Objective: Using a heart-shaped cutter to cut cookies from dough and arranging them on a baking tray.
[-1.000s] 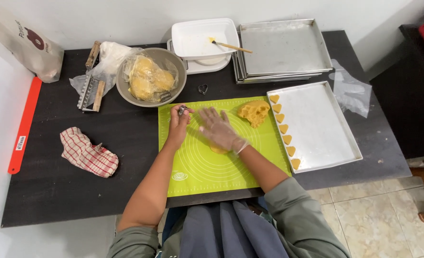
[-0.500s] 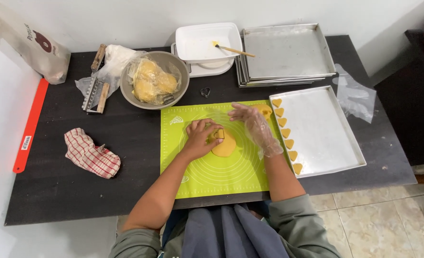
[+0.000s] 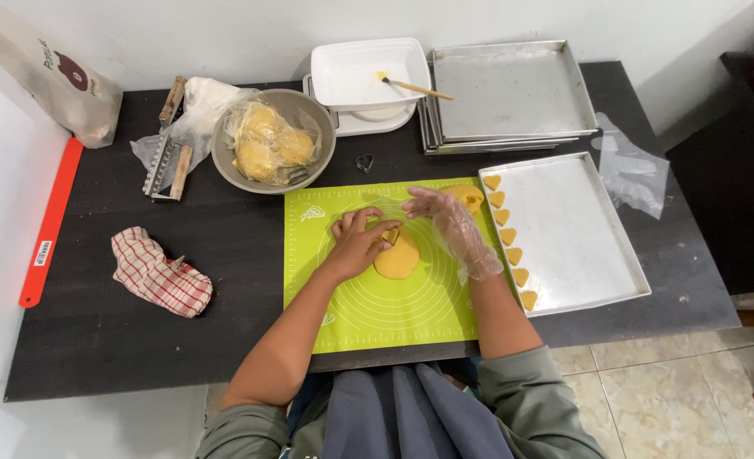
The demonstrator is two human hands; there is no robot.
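Hands (image 3: pixel 402 231) press yellow dough (image 3: pixel 398 257) on green mat (image 3: pixel 368 306).

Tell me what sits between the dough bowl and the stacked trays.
Head view: a small heart cutter on the table between the bowl and trays, with a white dish behind.

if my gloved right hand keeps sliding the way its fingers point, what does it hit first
The right hand points left across the green mat, so it would probably first meet the left hand on the flattened dough, though its height is unclear.
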